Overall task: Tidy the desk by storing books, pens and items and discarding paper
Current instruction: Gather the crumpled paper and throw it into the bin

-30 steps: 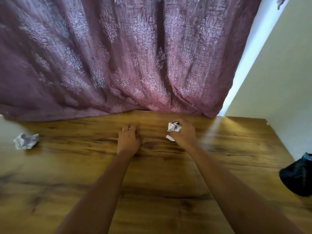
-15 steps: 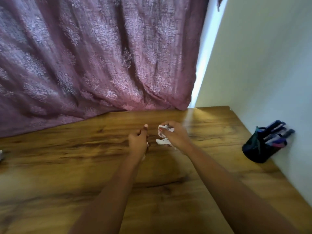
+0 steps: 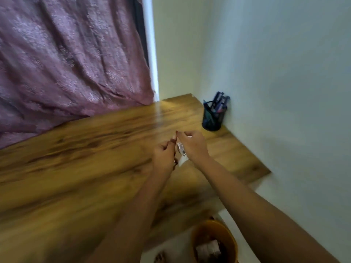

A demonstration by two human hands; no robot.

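A crumpled white paper (image 3: 181, 153) is gripped in my right hand (image 3: 193, 146) above the wooden desk (image 3: 85, 158), only a small part of it showing between my hands. Close beside it on the left, my left hand (image 3: 164, 158) has its fingers curled and its fingertips at the paper; whether they grip it is unclear. A black mesh pen holder (image 3: 213, 118) with several pens stands at the desk's far right corner against the wall.
An orange bin (image 3: 212, 243) with crumpled paper inside stands on the floor below the desk's right front edge. A mauve curtain (image 3: 66, 63) hangs behind the desk. The pale wall runs along the right side.
The view has swung to the right, bringing the pen holder and the bin into sight. My hands have come together, the right one still holding the paper. The second paper ball at the left is out of view.
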